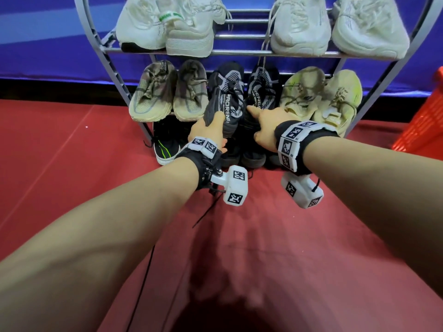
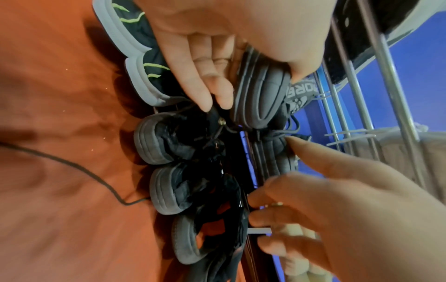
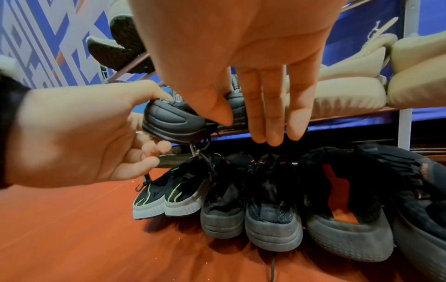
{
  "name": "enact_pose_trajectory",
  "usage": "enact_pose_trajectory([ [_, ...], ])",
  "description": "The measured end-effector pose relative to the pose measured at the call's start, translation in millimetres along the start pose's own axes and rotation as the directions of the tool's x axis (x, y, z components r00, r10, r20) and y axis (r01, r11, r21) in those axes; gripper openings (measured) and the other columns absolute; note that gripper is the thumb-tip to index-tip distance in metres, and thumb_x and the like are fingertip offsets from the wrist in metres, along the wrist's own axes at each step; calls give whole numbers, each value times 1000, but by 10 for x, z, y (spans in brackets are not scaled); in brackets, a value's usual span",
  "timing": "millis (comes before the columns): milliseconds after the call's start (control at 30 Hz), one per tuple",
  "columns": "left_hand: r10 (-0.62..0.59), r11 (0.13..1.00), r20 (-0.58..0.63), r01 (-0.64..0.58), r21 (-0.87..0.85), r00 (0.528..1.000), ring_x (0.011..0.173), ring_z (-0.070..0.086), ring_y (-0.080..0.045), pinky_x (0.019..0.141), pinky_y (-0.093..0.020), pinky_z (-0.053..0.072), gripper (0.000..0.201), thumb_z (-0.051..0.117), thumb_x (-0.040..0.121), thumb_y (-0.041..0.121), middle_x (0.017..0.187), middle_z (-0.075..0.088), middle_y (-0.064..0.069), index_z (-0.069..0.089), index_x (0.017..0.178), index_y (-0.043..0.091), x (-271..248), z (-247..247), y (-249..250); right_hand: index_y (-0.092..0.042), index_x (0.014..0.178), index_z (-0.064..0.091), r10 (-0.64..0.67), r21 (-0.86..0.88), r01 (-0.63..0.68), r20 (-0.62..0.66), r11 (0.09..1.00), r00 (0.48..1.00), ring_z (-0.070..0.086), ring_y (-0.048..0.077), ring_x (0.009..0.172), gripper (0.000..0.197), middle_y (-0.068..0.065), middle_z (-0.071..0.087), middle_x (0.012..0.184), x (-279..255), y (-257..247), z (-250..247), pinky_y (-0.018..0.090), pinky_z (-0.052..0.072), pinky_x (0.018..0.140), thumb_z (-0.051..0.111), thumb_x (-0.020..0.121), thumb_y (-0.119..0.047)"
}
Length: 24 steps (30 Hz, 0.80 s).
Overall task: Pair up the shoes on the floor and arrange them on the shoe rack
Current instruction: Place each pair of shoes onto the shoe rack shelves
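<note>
A black-and-grey knit shoe [image 1: 230, 99] sits on the middle shelf of the metal shoe rack [image 1: 239, 52]. My left hand [image 1: 211, 130] grips its heel [image 3: 173, 122], thumb on top and fingers curled beneath. Its mate [image 1: 262, 89] stands just to the right on the same shelf. My right hand [image 1: 266, 125] reaches to that shoe's heel with straight fingers [image 3: 272, 106]; the forefinger touches the shoe and nothing is held. The left wrist view shows the gripped shoe's grey sole [image 2: 263, 95] from below.
The middle shelf also holds a beige pair [image 1: 167, 92] and a yellowish pair [image 1: 323, 97]. White sneakers [image 1: 167, 25] fill the top shelf. Below stand black shoes with green stripes [image 3: 169, 198] and several dark shoes [image 3: 253, 209]. A red basket [image 1: 424, 121] stands at the right.
</note>
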<state>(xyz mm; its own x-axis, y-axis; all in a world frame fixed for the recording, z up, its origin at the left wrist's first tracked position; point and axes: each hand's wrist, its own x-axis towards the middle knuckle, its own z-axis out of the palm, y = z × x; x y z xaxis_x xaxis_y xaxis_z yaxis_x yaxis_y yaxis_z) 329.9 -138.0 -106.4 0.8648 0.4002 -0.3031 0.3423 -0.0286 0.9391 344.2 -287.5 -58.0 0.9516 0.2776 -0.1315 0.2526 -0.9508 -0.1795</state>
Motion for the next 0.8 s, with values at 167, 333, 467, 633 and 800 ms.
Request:
enact_pose_trajectory([
  [167, -166, 980, 96, 176, -97, 981, 48, 52, -14, 57, -29, 56, 40, 55, 85, 50, 67, 59, -6, 59, 99, 13, 126, 36, 123, -26, 146, 34, -18, -8, 18, -34, 1000, 999, 61, 36, 96, 63, 19, 63, 110, 15, 41, 39, 33, 49, 72, 53, 87, -15],
  [333, -249, 950, 143, 270, -156, 958, 49, 49, -14, 46, -22, 45, 38, 47, 93, 53, 68, 53, -7, 56, 92, 16, 211, 123, 215, -24, 139, 38, 32, 18, -30, -76, 999, 997, 49, 32, 75, 55, 15, 52, 92, 57, 56, 68, 34, 50, 67, 53, 87, -17],
  [467, -227, 955, 142, 249, -163, 964, 52, 54, -16, 49, -25, 48, 48, 45, 91, 64, 68, 56, -8, 55, 99, 18, 256, 125, 151, -24, 134, 39, 44, -13, -45, -91, 999, 995, 50, 33, 73, 50, 11, 47, 84, 91, 58, 93, 34, 50, 65, 54, 86, -21],
  [633, -169, 970, 156, 192, -148, 973, 62, 62, -17, 50, -29, 51, 58, 44, 89, 68, 81, 62, -11, 51, 120, 18, 224, 79, 192, -22, 121, 42, 37, -27, -41, -124, 999, 992, 52, 34, 71, 38, 11, 50, 81, 127, 38, 111, 34, 47, 61, 52, 85, -25],
  [800, -127, 980, 145, 146, -132, 981, 68, 72, -20, 48, -27, 53, 63, 40, 95, 62, 112, 68, -15, 53, 132, 12, 248, 94, 206, -23, 120, 45, 51, 4, -51, -124, 999, 991, 54, 34, 70, 35, 10, 51, 80, 139, 24, 75, 37, 54, 66, 49, 85, -21],
])
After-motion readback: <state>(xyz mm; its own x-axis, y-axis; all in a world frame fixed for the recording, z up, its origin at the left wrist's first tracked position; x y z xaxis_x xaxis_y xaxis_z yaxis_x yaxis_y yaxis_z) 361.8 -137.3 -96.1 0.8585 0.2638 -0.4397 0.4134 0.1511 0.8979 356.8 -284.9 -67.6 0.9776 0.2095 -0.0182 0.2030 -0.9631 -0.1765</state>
